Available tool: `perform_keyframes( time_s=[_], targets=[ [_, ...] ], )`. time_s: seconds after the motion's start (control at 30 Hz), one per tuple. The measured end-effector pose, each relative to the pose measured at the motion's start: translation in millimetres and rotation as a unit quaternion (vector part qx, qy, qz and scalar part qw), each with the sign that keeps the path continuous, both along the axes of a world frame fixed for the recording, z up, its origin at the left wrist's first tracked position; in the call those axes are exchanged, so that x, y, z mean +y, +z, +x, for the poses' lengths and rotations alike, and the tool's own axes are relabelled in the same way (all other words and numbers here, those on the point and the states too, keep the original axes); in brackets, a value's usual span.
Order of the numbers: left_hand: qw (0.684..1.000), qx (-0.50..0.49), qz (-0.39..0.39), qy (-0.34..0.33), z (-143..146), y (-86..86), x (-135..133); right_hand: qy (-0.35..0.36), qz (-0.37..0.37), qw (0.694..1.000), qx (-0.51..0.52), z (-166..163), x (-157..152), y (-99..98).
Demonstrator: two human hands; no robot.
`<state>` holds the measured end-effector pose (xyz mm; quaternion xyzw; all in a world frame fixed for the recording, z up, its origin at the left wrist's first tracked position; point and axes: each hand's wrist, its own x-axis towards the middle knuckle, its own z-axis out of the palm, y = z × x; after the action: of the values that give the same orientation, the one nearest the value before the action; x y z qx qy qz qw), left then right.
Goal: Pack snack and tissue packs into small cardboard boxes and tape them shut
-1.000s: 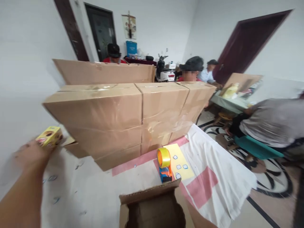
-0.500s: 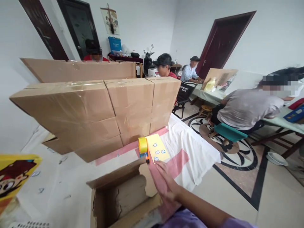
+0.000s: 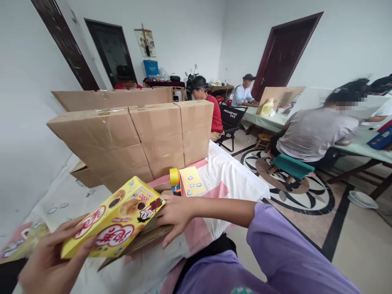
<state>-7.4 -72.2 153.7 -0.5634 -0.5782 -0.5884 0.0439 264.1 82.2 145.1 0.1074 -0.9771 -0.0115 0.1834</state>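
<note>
I hold a yellow snack box [image 3: 114, 218] with red lettering and a cartoon figure between both hands. My left hand [image 3: 50, 261] grips its near left end, fingers curled around it. My right hand [image 3: 174, 216] touches its right end, fingers spread over the box and the open brown carton [image 3: 147, 239] underneath. The carton is mostly hidden by the snack box. An orange tape dispenser with a yellow roll [image 3: 175, 181] stands just beyond, beside a yellow sheet [image 3: 192, 181].
A wall of stacked, taped cardboard boxes [image 3: 134, 139] stands at the back of the white and pink cloth [image 3: 232, 179]. Several people sit at tables to the right and behind. A teal stool [image 3: 290, 165] and patterned floor lie to the right.
The yellow snack box came from the far left into the centre over the open carton. My right hand moved from the carton's flap to the box's right end. The view tilted down.
</note>
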Motion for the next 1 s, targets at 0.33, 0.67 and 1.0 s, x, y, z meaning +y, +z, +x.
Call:
perform_keyframes(
  time_s=[0.33, 0.67, 1.0],
  targets=[
    [0.994, 0.062, -0.060, -0.069, 10.0, -47.6, 21.0, -0.117, -0.150, 0.935, 0.300, 44.5, 1.8, -66.1],
    [0.929, 0.250, -0.193, -0.194, 15.2, -62.2, 40.4, -0.236, -0.261, 0.895, 0.275, 58.6, 1.3, -80.9],
    [0.817, 0.386, -0.369, -0.219, 19.7, -55.4, 48.0, -0.212, -0.269, 0.906, 0.248, 52.6, 6.4, -90.0]
  ],
)
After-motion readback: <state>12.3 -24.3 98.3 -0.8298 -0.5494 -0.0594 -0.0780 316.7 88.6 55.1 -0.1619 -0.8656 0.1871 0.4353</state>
